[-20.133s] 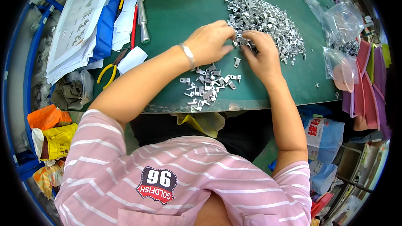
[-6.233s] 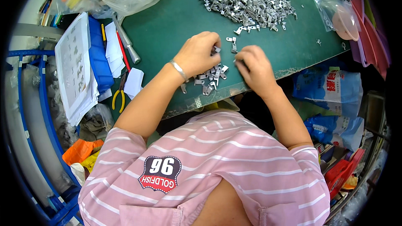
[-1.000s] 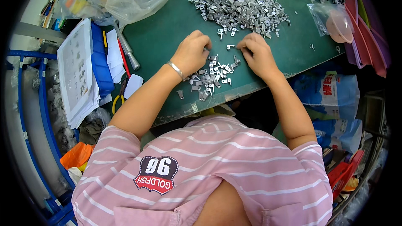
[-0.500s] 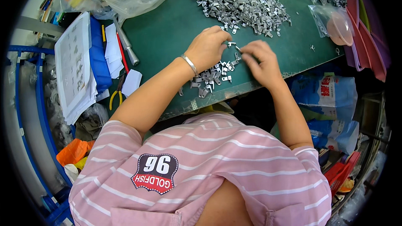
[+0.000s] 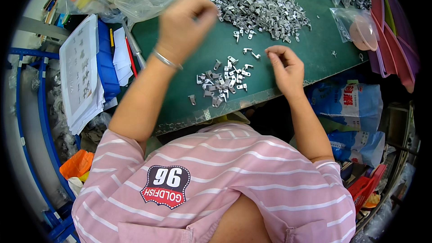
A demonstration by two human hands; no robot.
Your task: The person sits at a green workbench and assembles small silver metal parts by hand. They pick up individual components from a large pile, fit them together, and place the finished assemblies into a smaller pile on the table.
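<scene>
My left hand (image 5: 185,29), with a silver bangle at the wrist, is raised between the clear plastic bag (image 5: 155,6) and the large heap of small bent metal brackets (image 5: 263,9). Motion smears its curled fingers, hiding whether they hold anything. Over the green table, my right hand (image 5: 287,68) has thumb and fingertips closed together; what is between them is too small to make out. Just left of its fingertips lie loose brackets (image 5: 255,56). A smaller group of brackets (image 5: 221,83) is scattered near the table's front edge.
At left, a blue bin (image 5: 107,60) has papers (image 5: 81,67) leaning on it, beside a red pen-like stick (image 5: 131,56). Bags of parts sit at the back corners. A pink cup (image 5: 363,36) in a bag and coloured plastic sheets (image 5: 389,36) stand at right.
My left hand has swung up and left, away from the smaller group, uncovering more of its brackets. My right hand has shifted slightly right, and loose brackets lie beside its fingertips.
</scene>
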